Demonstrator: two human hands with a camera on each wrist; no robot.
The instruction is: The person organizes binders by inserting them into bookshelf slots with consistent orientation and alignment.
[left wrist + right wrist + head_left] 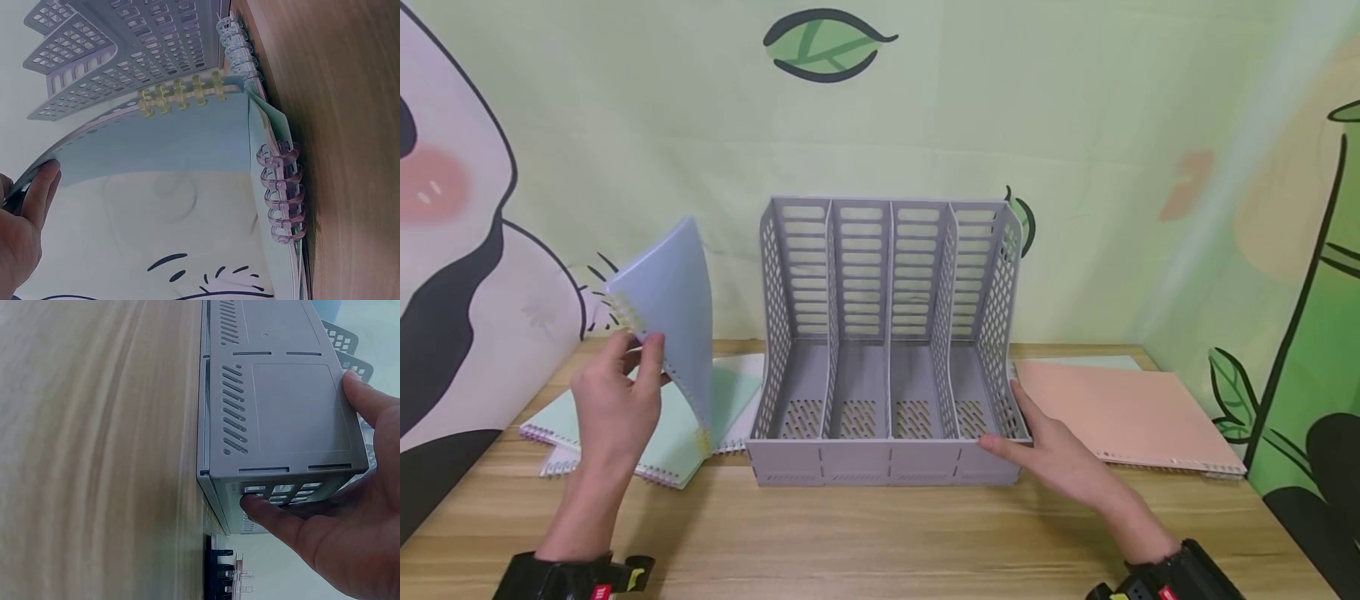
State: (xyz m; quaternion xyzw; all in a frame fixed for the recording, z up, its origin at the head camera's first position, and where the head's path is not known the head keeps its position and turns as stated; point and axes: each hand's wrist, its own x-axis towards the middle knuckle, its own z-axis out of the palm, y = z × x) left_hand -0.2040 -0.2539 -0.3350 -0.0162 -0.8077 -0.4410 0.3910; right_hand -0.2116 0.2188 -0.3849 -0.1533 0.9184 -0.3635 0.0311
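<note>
My left hand (617, 400) pinches a blue loose-leaf notebook (673, 292) by its ring-bound edge, thumb on the near side. The notebook is raised and bowed, and its lower corner overlaps green notebooks beneath. Yellow binding rings (181, 94) show along its edge in the left wrist view. In the centre stands a grey four-slot file organizer (857, 462), its slots facing me. My right hand (1052, 454) grips the organizer's front right corner. In the right wrist view the thumb lies over the top edge and a finger (269, 515) presses the perforated side.
Mint-green notebooks (673, 433) with purple rings lie overlapping at left, a white one (561, 460) partly under them. At right, a peach notebook (1127, 408) lies over other notebooks beside the organizer. Behind the wooden table (865, 542) hangs a printed green cloth (925, 125).
</note>
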